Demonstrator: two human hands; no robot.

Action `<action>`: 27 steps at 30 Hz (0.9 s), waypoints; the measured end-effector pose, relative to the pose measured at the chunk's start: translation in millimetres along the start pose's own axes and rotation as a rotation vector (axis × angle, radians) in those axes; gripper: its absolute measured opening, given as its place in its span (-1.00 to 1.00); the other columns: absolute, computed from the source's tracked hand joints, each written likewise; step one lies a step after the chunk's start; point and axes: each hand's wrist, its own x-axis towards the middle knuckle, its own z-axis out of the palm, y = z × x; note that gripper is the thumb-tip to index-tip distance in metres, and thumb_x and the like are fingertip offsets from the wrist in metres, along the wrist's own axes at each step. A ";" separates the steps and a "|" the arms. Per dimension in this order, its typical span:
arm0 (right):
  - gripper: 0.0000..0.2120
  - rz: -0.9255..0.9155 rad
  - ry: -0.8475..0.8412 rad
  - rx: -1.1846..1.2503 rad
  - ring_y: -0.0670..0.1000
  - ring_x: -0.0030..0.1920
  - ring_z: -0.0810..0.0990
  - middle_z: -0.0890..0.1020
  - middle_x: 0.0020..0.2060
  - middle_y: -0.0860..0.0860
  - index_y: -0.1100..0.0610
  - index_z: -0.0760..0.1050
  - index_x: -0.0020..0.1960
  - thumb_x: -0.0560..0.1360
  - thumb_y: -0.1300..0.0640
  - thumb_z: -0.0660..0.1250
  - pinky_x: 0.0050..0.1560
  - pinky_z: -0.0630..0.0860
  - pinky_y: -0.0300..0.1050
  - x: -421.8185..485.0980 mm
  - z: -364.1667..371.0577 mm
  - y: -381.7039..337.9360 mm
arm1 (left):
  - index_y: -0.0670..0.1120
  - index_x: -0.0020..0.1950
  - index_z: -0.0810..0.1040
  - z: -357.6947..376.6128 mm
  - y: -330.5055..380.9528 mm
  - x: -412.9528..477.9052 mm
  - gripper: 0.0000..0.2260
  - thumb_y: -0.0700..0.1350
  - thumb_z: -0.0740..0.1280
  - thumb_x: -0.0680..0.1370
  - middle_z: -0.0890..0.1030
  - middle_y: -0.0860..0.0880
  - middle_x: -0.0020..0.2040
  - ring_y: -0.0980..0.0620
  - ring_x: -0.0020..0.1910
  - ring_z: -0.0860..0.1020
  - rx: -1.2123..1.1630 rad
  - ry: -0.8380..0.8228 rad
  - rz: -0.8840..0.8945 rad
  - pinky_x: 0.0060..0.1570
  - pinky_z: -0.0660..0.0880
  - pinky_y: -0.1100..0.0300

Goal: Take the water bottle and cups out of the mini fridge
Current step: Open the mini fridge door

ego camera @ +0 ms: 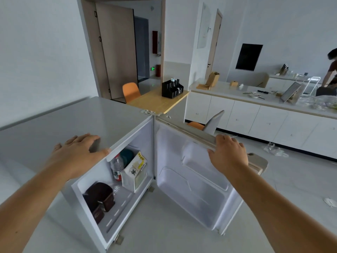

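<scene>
The white mini fridge (54, 125) stands below me with its door (193, 185) swung wide open to the right. Inside, a clear water bottle (116, 167) with a red label stands upright at the back. A teal cup (127, 157) sits behind it, partly hidden. A white milk carton (135, 171) stands to the right of the bottle. A dark brown box (100, 198) fills the front left of the shelf. My left hand (80, 150) lies flat on the fridge top near its front edge, fingers spread. My right hand (228, 152) grips the top edge of the door.
A wooden table (156, 102) with a black organiser (172, 88) and an orange chair (130, 92) stand behind the fridge. White cabinets with a cluttered counter (255, 94) run along the right. A person leans over the counter at the far right. Crumpled plastic (275, 149) lies on the floor.
</scene>
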 end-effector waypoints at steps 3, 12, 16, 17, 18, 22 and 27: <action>-0.63 0.036 -0.011 -0.047 0.14 0.13 0.56 0.60 0.07 0.05 0.08 0.49 0.24 0.57 -0.15 0.33 0.17 0.47 0.07 11.9 0.1 2.0 | 0.26 0.60 0.14 -0.6 -0.1 -1.5 -0.12 0.64 -0.18 0.37 0.15 0.14 0.66 -0.05 0.63 0.15 -0.018 -0.002 0.037 0.56 0.10 -0.21; -0.58 0.014 -0.054 -0.011 0.24 0.19 0.55 0.55 0.17 0.14 0.11 0.44 0.35 0.61 -0.11 0.32 0.19 0.46 0.11 43.2 11.5 25.8 | 0.28 0.57 0.22 -5.1 2.1 -4.3 -0.32 0.52 0.00 0.50 0.23 0.13 0.64 -0.04 0.62 0.18 -0.065 -0.014 0.082 0.55 0.14 -0.19; -0.55 0.008 -0.061 -0.002 0.29 0.21 0.55 0.56 0.20 0.18 0.10 0.43 0.40 0.61 -0.10 0.32 0.30 0.43 0.17 58.4 15.7 34.7 | 0.23 0.43 0.41 -6.1 4.0 -7.8 -0.43 0.46 0.17 0.50 0.47 0.11 0.46 -0.05 0.40 0.43 -0.137 0.075 0.063 0.35 0.41 -0.11; -0.56 0.002 -0.059 -0.004 0.30 0.21 0.55 0.56 0.20 0.18 0.10 0.43 0.40 0.61 -0.10 0.33 0.32 0.42 0.17 62.2 16.8 36.5 | 0.23 0.41 0.42 -6.0 4.2 -8.4 -0.44 0.46 0.18 0.50 0.48 0.11 0.44 -0.05 0.38 0.44 -0.145 0.080 0.057 0.33 0.43 -0.11; -0.56 -0.004 -0.059 -0.005 0.30 0.22 0.55 0.56 0.20 0.19 0.10 0.43 0.40 0.61 -0.10 0.33 0.33 0.41 0.18 65.9 17.6 37.9 | 0.23 0.40 0.43 -6.0 4.7 -8.7 -0.44 0.46 0.18 0.50 0.49 0.11 0.43 -0.05 0.37 0.44 -0.146 0.083 0.055 0.32 0.43 -0.11; -0.58 0.009 -0.103 -0.036 0.31 0.24 0.54 0.57 0.23 0.21 0.09 0.43 0.39 0.62 -0.09 0.32 0.37 0.39 0.20 76.0 16.6 36.2 | 0.20 0.40 0.43 -7.0 7.0 -10.7 -0.45 0.44 0.18 0.51 0.50 0.10 0.42 -0.05 0.36 0.44 -0.124 0.087 0.071 0.29 0.43 -0.09; -0.56 0.043 -0.118 -0.045 0.32 0.25 0.54 0.55 0.25 0.23 0.10 0.41 0.42 0.63 -0.09 0.31 0.37 0.38 0.21 76.4 17.7 31.4 | 0.18 0.40 0.42 -6.6 5.2 -10.1 -0.43 0.44 0.13 0.50 0.49 0.07 0.42 -0.08 0.37 0.44 -0.119 0.087 0.076 0.31 0.41 -0.10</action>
